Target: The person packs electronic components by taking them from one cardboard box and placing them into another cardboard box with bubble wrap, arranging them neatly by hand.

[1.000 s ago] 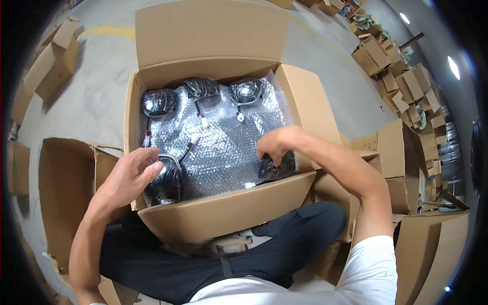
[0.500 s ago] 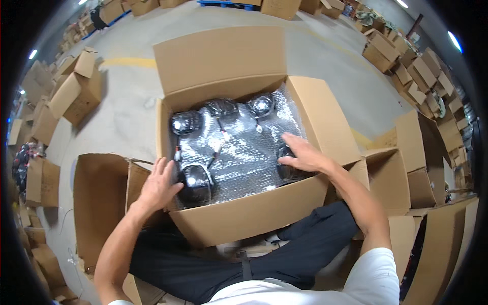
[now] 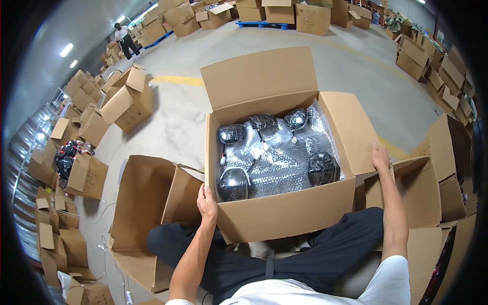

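An open cardboard box (image 3: 284, 213) stands in front of my knees, lined with silver bubble wrap (image 3: 284, 162). On the wrap lie several round black lamps, wrapped in clear film, with short cables; one (image 3: 234, 184) is at the near left and one (image 3: 324, 169) at the near right. My left hand (image 3: 207, 203) grips the box's near left corner from outside. My right hand (image 3: 380, 155) rests on the lower edge of the box's right flap (image 3: 348, 129). Neither hand is inside the box.
Another open cardboard box (image 3: 147, 203) lies on its side at my left, and one (image 3: 422, 193) stands at my right. Many more boxes ring the concrete floor. A person (image 3: 123, 38) stands far off at the upper left. A box of dark parts (image 3: 68, 160) sits at the far left.
Both hands have come out of the box: the left went from a lamp to the box's left corner, the right from the wrap to the right flap. The view has tilted up.
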`<state>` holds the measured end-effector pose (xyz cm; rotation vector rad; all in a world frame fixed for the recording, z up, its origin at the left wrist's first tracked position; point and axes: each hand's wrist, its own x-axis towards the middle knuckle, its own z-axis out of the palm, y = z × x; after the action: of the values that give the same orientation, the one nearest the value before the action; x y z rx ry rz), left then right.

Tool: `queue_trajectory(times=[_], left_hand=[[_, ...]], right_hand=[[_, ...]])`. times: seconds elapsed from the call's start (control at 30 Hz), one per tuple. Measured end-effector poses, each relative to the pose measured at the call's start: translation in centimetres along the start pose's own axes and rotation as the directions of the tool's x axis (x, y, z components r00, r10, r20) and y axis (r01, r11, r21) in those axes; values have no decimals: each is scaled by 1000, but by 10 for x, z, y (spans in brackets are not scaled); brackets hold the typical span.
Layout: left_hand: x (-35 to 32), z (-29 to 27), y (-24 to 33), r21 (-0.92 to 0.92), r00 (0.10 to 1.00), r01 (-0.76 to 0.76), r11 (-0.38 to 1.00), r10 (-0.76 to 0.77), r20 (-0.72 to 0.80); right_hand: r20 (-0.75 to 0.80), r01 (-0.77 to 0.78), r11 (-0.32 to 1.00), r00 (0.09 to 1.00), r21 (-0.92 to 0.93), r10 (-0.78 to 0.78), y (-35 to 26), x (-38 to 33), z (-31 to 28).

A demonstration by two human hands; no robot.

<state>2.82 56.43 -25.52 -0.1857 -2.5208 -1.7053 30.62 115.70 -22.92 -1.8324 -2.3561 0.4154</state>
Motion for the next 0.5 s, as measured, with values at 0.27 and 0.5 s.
queue_trajectory(times=[0.27, 0.5], left_hand=[[15, 16, -11, 168, 986, 99, 981, -74, -151], [15, -8, -54, -559, 755, 504, 659, -650, -85]], right_hand=[[-298, 121, 987, 951, 103, -85, 14, 5, -42], [-145, 617, 701, 778, 358, -612, -108, -118, -193]])
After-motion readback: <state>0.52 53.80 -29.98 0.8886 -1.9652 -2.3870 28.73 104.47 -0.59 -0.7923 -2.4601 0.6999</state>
